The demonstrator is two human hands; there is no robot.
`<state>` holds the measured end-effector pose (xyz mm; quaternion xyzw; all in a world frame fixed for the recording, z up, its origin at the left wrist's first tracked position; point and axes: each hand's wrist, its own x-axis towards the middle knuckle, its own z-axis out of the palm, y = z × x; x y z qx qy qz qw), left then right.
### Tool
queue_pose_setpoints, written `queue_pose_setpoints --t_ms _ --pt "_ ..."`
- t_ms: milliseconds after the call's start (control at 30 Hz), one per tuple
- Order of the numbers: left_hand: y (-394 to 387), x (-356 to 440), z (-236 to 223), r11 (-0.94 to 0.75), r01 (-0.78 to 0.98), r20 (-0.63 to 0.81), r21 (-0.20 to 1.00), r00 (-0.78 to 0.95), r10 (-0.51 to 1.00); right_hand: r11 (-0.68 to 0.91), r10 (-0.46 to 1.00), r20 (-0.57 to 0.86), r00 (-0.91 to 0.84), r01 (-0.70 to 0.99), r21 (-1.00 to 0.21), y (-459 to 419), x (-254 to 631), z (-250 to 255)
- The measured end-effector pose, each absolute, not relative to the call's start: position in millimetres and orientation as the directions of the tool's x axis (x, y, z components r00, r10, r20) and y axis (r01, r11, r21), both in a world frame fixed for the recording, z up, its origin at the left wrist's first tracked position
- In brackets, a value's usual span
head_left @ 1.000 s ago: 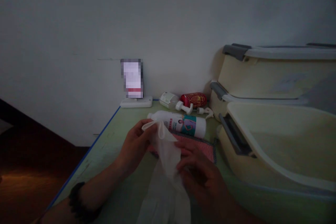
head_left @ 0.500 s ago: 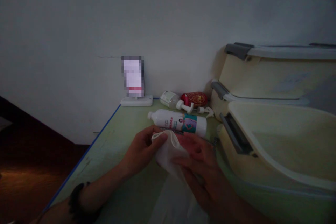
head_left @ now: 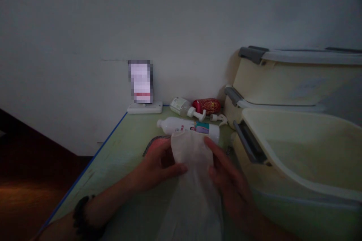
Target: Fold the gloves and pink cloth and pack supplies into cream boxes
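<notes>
A long piece of thin white cloth (head_left: 194, 169) hangs down toward me from between my hands, its upper end held flat and spread. My left hand (head_left: 158, 169) grips its left side, thumb on the front and fingers behind. At the right edge, my right hand (head_left: 229, 175) pinches the cloth with its fingertips. Behind the left fingers lies a pink fabric item (head_left: 157, 145) with a black-and-white trim, partly hidden. Just beyond the cloth a white bottle (head_left: 172, 125) lies on its side.
A clear pump bottle (head_left: 181, 106), a red can-shaped item (head_left: 207, 106) and a loose pump head (head_left: 219, 118) lie by the wall. A phone (head_left: 141, 83) stands on a white base (head_left: 144, 108). Cream storage bins (head_left: 283, 150) occupy the right of the green table (head_left: 113, 158).
The cloth's gathered, folded top is now flattened and spread out. My right hand has moved to its right edge, and more of the pink item shows at the left.
</notes>
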<state>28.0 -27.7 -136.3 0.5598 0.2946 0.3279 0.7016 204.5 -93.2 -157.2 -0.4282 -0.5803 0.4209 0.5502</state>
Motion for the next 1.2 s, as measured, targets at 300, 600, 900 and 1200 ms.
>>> queue_pose_setpoints --t_ms 300,600,900,1200 --pt "-28 26 -141 0.241 -0.07 -0.161 0.968 0.563 0.811 0.136 0.991 0.136 -0.002 0.038 -0.99 -85 202 -168" --pt "-23 25 -142 0.122 -0.109 -0.069 0.986 0.401 0.914 0.081 0.996 0.078 -0.032 0.115 -0.99 -83 207 -154" --pt "-26 31 -138 0.081 -0.112 -0.046 0.99 0.285 0.957 0.066 0.998 0.066 -0.007 -0.04 -0.997 -84 201 -163" --pt "-31 24 -142 -0.059 -0.139 0.115 0.989 0.436 0.893 -0.022 0.992 -0.006 -0.124 -0.133 -0.991 -84 197 -160"
